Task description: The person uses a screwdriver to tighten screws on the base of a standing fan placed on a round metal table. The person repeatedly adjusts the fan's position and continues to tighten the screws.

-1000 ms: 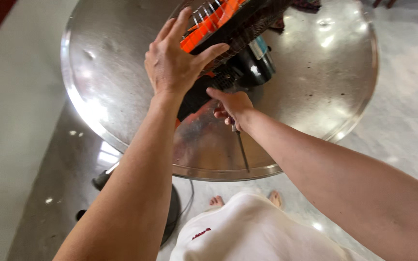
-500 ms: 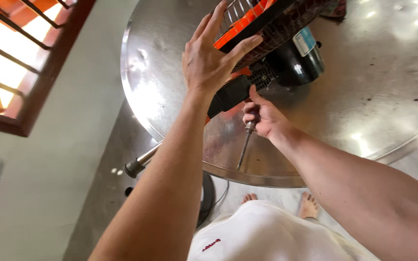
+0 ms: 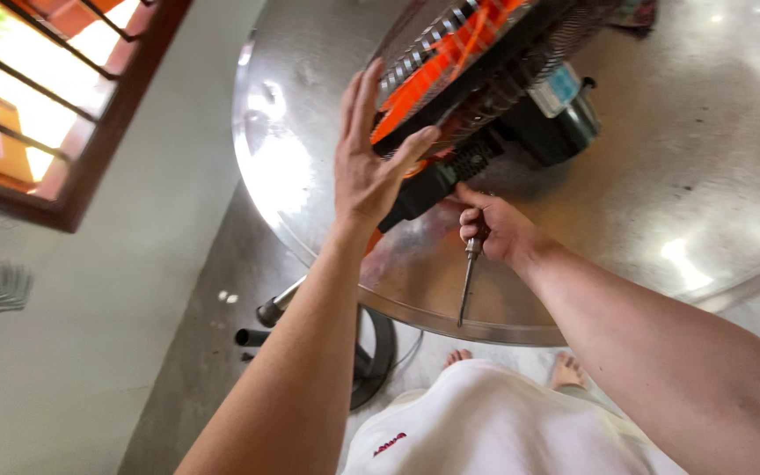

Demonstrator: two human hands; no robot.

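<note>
Left hand (image 3: 367, 171) steadying fan (image 3: 472, 84), right hand (image 3: 494, 227) gripping screwdriver (image 3: 468, 277)

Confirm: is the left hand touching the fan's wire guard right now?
Touching. The head view shows the left hand spread against the fan's wire guard, thumb pressed onto its dark rim; the right hand holds a screwdriver.

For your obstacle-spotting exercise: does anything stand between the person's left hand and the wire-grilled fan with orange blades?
Nothing visible does. The left hand already rests flat against the wire-grilled fan with orange blades, thumb hooked under its rim, on the round shiny metal table.
</note>
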